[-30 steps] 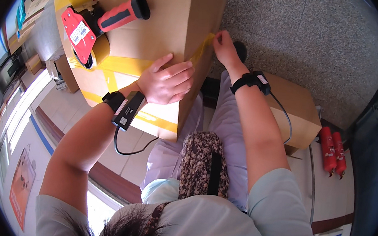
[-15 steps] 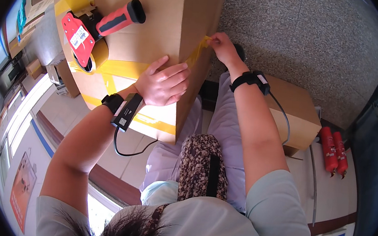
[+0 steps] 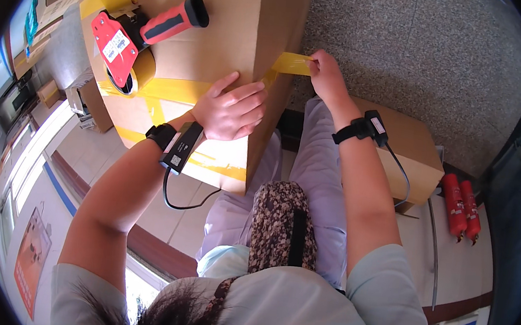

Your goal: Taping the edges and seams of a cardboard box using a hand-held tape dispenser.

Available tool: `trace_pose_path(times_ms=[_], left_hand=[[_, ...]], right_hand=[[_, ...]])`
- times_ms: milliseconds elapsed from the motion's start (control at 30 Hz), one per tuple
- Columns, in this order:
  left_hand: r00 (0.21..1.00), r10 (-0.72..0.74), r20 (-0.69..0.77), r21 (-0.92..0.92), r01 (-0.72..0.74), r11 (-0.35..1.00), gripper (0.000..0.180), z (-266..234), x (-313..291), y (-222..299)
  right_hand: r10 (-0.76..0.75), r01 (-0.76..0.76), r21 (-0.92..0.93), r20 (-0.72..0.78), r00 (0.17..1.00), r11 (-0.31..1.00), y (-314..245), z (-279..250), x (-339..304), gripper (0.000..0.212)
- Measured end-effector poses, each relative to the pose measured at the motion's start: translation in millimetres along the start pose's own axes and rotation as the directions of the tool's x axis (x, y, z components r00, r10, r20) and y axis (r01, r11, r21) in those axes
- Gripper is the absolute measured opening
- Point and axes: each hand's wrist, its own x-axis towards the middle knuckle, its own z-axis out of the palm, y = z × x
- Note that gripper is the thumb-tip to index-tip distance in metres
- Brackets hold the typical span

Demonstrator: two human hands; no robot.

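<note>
A large brown cardboard box (image 3: 223, 27) stands in front of me, with yellow packing tape along its edges. My left hand (image 3: 231, 109) rests on the box near its corner, fingers extended and holding nothing. Off the box's right side, my right hand (image 3: 326, 75) pinches the end of a strip of yellow packing tape (image 3: 294, 63). The strip stretches from the side of the box to my fingertips. On top of the box, left of my left hand, lies a red and black tape dispenser (image 3: 116, 48) with a yellow roll.
A smaller cardboard box (image 3: 400, 144) sits on the floor right of my legs. Two red fire extinguishers (image 3: 456, 209) lie beyond it. More cartons (image 3: 93, 106) stand at the far left. A floral pouch (image 3: 282, 227) hangs at my waist.
My right hand has moved right, away from the box, drawing out the strip of tape, which now spans flat between box and fingers. My left hand stays on the box.
</note>
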Motion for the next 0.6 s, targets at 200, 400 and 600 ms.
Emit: trace_pose_path(times_ms=[200,400,600], left_hand=[[1.0,0.001,-0.004,-0.023,-0.001,1.0,0.009,0.6,0.0,-0.1],[1.0,0.009,-0.02,-0.014,-0.009,1.0,0.01,2.2,-1.4,-0.2],[1.0,0.004,-0.015,-0.001,-0.004,1.0,0.01,1.4,-4.1,-1.3]], right_hand=[[-0.058,0.055,-0.042,-0.07,0.996,0.998,3.2,-27.7,-21.0,0.011],[-0.075,0.063,-0.119,-0.101,0.992,0.991,2.0,-60.1,-32.4,0.009],[-0.042,0.035,-0.051,-0.128,0.991,0.998,10.6,-57.6,-28.9,0.01]])
